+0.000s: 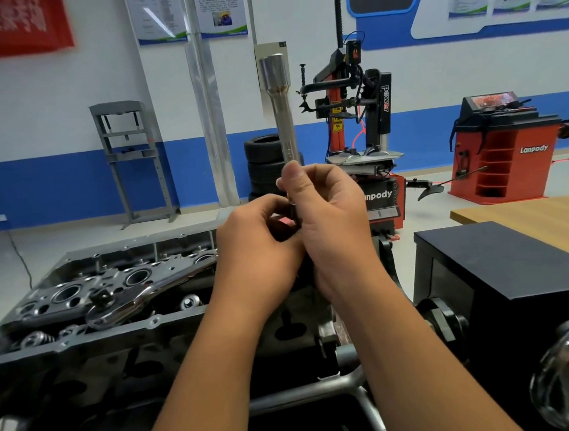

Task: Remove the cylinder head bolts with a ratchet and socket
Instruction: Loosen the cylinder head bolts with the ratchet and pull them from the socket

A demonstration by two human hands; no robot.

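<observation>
- The right hand [324, 218] is gripping the lower end of a long extension bar [285, 126], thumb up along the shaft, and is holding it upright with the flared end at 12 o'clock, well above the engine.
- The left hand [261, 241] is curling its fingers around something small and dark at the bar's bottom end, at 9 o'clock from the right hand; it is probably the socket or a bolt, but the fingers are hiding it and I cannot tell which.
- Both forearms are rising from 6 o'clock and meeting at the centre, wrists bent slightly inward, the hands touching each other.
- The ratchet [139, 298] is lying loose across the cylinder head [77, 302], at 8 o'clock from the hands, with nobody holding it.
- Risk 1: the small part is being worked directly over open valve gear; if the left fingers are slipping, it is likely falling into a bore or between the springs.
- Risk 2: the bar is top-heavy in this grip, so a loosening right hand is letting it tip toward the head.
- Risk 3: the ratchet is resting on an uneven surface, and a knock from a descending forearm could be sending it off the engine.
- Risk 4: a half-seated joint may be separating once torque is applied.
</observation>
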